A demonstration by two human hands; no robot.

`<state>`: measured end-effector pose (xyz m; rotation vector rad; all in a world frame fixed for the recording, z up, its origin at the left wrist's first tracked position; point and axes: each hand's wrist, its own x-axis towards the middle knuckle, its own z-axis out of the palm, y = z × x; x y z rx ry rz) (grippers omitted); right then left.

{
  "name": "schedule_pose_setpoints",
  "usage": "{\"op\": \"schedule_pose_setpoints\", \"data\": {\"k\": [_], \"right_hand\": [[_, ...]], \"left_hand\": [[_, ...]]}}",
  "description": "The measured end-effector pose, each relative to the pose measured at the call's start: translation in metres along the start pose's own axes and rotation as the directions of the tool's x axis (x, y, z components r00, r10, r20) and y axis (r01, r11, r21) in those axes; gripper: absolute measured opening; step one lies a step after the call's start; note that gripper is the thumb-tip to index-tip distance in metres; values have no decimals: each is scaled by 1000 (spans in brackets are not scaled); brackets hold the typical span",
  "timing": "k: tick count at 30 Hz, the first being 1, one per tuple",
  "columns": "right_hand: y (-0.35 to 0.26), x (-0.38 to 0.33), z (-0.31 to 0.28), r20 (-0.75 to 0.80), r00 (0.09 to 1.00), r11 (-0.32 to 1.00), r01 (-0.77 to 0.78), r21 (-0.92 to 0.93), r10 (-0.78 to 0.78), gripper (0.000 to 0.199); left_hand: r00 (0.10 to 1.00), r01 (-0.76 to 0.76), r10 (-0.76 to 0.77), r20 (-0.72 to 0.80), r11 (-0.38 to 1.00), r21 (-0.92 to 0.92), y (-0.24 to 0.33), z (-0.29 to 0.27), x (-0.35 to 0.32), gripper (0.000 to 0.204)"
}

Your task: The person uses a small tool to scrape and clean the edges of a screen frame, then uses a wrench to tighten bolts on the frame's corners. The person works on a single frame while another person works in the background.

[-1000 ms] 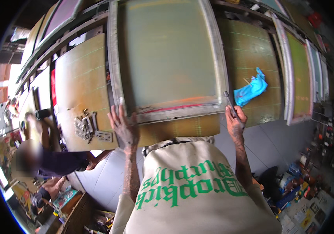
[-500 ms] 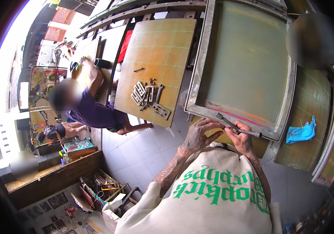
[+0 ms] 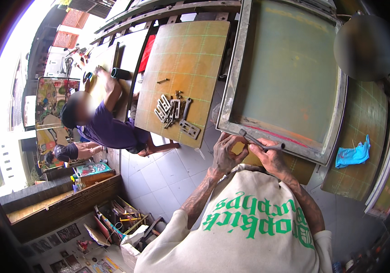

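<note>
In my right hand (image 3: 272,160) is a dark metal socket wrench (image 3: 262,144), its bar lying slantwise just in front of the screen frame's near edge. My left hand (image 3: 226,154) is just left of the wrench, thumb and fingers curled into a ring with the tips together. Whatever those tips pinch, if anything, is too small to make out. The silk-screen frame (image 3: 290,148) has a grey metal border and a pale green mesh, with pink and orange stains along its near side. Beneath its near edge a yellow-brown board shows.
On the board (image 3: 183,50) at left lie metal brackets (image 3: 162,108), several bolts (image 3: 170,119) and a flat metal plate (image 3: 189,130). A blue cloth (image 3: 353,152) rests on the right board. A person in a purple shirt (image 3: 108,129) works at far left. A cluttered box (image 3: 133,241) stands lower left.
The socket wrench and my right hand have shifted left. My left hand has drawn slightly left, and its thumb and fingers have come together.
</note>
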<state>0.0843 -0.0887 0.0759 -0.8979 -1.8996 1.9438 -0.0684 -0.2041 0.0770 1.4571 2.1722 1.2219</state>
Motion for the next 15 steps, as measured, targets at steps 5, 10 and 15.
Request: {"op": "schedule_pose_setpoints", "data": {"k": [5, 10, 15], "right_hand": [[16, -11, -7, -187, 968, 983, -153, 103, 171, 34], [18, -15, -27, -348, 936, 945, -69, -321, -50, 24], [37, -16, -27, -194, 975, 849, -11, -528, -108, 25]], "left_hand": [[954, 136, -79, -289, 973, 185, -55, -11, -12, 18], [811, 441, -99, -576, 750, 492, -137, -51, -16, 17], [807, 544, -262, -529, 677, 495, -161, -56, -19, 26]]}}
